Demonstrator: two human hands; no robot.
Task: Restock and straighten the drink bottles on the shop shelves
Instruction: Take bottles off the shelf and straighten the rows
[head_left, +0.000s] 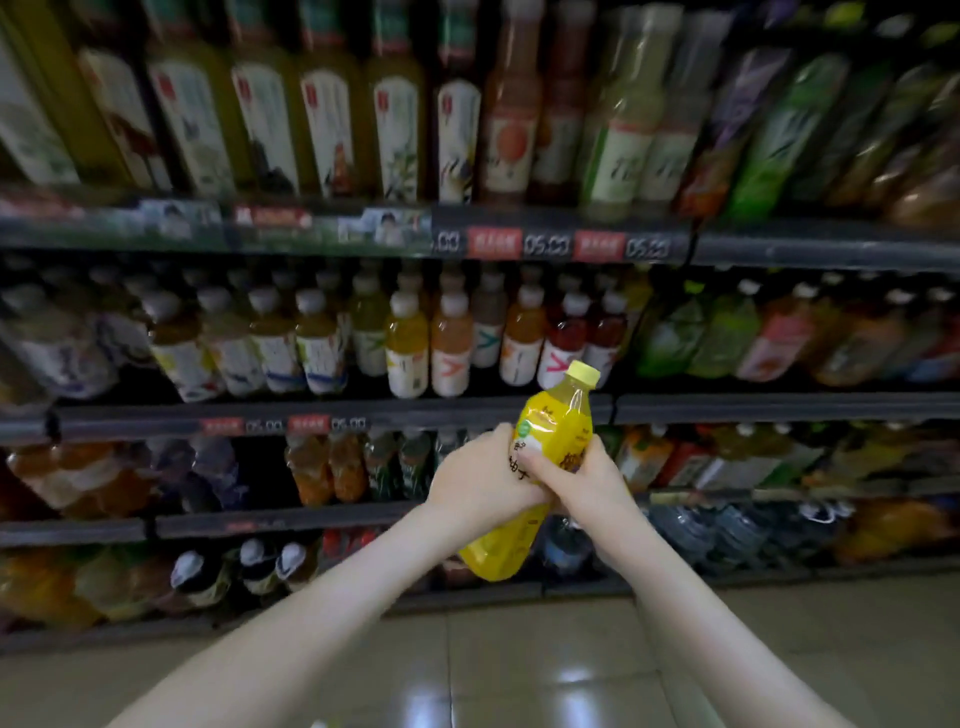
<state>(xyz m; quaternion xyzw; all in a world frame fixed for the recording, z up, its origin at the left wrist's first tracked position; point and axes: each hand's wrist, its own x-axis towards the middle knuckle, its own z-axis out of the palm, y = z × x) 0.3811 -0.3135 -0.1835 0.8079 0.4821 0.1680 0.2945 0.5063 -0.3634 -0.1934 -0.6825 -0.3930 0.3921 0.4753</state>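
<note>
Facing shelves (415, 411) over glossy tiles (519, 670), left fingers (500, 437) and right fingers (537, 467) grip yellow bottle (560, 423).

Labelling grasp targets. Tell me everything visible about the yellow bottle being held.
The yellow bottle looks like clear plastic holding yellow drink, wrapped in a glossy yellow label with dark print and a small green mark. Its pale yellow cap is on. It is off the shelves, in the air before them, tilted with cap up and right, base toward the floor. The left hand and right hand both grip its middle.
</note>
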